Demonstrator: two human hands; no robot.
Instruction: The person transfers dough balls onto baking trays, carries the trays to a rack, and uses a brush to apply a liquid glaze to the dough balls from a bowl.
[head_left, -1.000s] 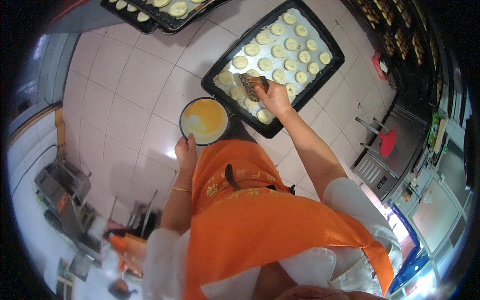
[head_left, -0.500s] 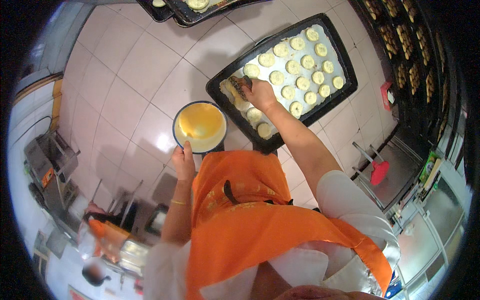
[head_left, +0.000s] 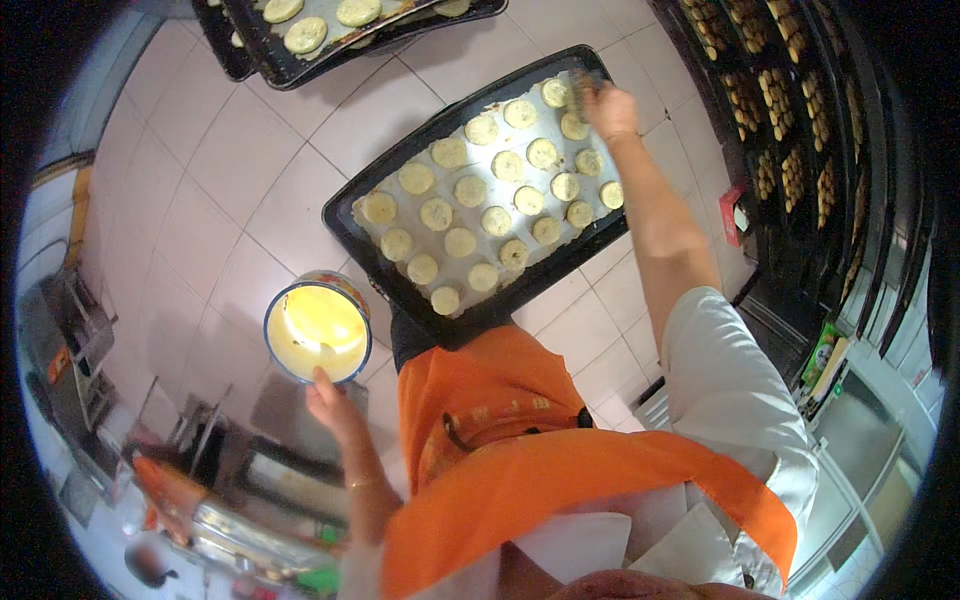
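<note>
My left hand (head_left: 333, 402) grips the rim of a pale enamel mug (head_left: 292, 357) with a blue edge, thumb over the lip. Yellow liquid (head_left: 318, 318) shines inside it. My right hand (head_left: 612, 110) is closed around a brush (head_left: 580, 95), blurred by motion, at the far right corner of a black baking tray (head_left: 343, 212). Rows of flat, pale yellow dough rounds (head_left: 496, 220) lie on white paper (head_left: 480, 247) in this tray. The brush is beside the rounds at that corner; whether it touches one I cannot tell.
More black trays (head_left: 380, 38) with dough rounds are stacked at the far left. A dark rack (head_left: 745, 130) with browned baked goods stands at the right, a red box (head_left: 733, 215) near its foot. Another person (head_left: 150, 560) is at the lower left.
My right hand has swept with the brush from the tray's left end to its far right corner. The mug in my left hand now sits lower and further left, and the whole view has shifted.
</note>
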